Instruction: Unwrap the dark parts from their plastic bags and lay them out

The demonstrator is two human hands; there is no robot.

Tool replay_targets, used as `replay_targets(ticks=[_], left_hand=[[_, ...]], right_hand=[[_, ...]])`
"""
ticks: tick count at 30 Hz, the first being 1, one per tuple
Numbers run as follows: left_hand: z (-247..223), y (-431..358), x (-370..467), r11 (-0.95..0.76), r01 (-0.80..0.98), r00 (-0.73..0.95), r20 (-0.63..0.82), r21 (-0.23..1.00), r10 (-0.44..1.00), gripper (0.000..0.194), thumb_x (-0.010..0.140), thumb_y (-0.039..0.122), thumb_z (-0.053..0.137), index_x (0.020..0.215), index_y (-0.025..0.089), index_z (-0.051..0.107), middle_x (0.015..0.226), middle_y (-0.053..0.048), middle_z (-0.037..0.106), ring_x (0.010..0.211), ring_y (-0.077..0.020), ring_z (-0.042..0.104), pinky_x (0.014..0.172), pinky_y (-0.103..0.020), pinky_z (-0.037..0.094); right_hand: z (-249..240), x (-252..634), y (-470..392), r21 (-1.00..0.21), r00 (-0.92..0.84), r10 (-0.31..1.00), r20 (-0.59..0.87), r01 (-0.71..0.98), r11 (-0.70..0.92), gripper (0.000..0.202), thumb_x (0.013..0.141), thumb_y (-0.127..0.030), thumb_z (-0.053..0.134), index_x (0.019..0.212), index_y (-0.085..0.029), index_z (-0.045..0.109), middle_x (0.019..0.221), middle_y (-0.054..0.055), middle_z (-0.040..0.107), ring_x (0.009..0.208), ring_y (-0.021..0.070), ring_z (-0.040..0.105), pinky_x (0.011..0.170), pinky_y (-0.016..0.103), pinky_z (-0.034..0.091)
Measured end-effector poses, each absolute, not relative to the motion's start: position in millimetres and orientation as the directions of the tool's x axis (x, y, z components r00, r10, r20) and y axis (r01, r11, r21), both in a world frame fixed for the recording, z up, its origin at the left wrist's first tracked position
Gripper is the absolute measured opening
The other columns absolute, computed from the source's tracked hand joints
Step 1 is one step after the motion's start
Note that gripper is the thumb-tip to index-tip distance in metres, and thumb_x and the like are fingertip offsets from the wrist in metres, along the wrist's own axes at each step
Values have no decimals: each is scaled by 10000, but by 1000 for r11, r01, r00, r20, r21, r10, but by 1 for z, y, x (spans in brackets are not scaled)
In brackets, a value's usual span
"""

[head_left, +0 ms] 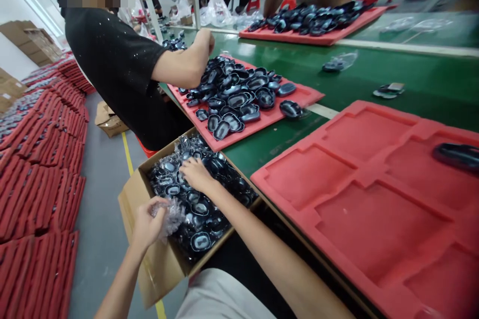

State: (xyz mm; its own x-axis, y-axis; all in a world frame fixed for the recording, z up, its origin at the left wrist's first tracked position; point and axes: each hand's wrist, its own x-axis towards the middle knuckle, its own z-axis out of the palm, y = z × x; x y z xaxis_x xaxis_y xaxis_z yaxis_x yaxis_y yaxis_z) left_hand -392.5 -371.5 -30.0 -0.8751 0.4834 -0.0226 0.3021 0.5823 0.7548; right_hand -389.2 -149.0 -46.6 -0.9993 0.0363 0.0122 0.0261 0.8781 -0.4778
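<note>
My left hand (148, 222) is closed on a crumpled clear plastic bag (171, 217) over the near left side of an open cardboard box (140, 194). Inside the box lie many glossy dark-blue plastic shells (201, 241), several with clear wrapping around them. My right hand (196, 174) reaches across into the box, its fingers apart and resting on the shells near the middle. Its fingertips are partly lost among the parts, and no shell is plainly gripped there.
A red foam tray (359, 184) with recesses sits on the green table (299, 67), a dark part (456, 155) on it. Beyond the box, a co-worker in black (119, 60) reaches over another red tray (258, 132) heaped with shells. Stacked red trays (41, 189) line the left floor.
</note>
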Motion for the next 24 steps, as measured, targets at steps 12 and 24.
replay_targets(ticks=[12,24], left_hand=[[-6,-317,-391,367,552,-527,-28,749,849,326,892,402,594,709,144,675,605,18,562,593,-129,458,588,-247,337],[11,-304,-366,362,418,-448,-158,833,880,250,862,310,540,680,154,612,605,28,493,596,-124,398,584,-236,328]], right_hand=[[-31,-271,-177,-976,-841,501,205,-140,164,144,940,-336,601,1008,-210,586,900,45,690,776,162,651,724,280,502],[-40,-248,-151,-995,-872,485,64,-17,101,391,1018,-425,440,682,-224,448,549,-55,456,449,97,413,477,237,329]])
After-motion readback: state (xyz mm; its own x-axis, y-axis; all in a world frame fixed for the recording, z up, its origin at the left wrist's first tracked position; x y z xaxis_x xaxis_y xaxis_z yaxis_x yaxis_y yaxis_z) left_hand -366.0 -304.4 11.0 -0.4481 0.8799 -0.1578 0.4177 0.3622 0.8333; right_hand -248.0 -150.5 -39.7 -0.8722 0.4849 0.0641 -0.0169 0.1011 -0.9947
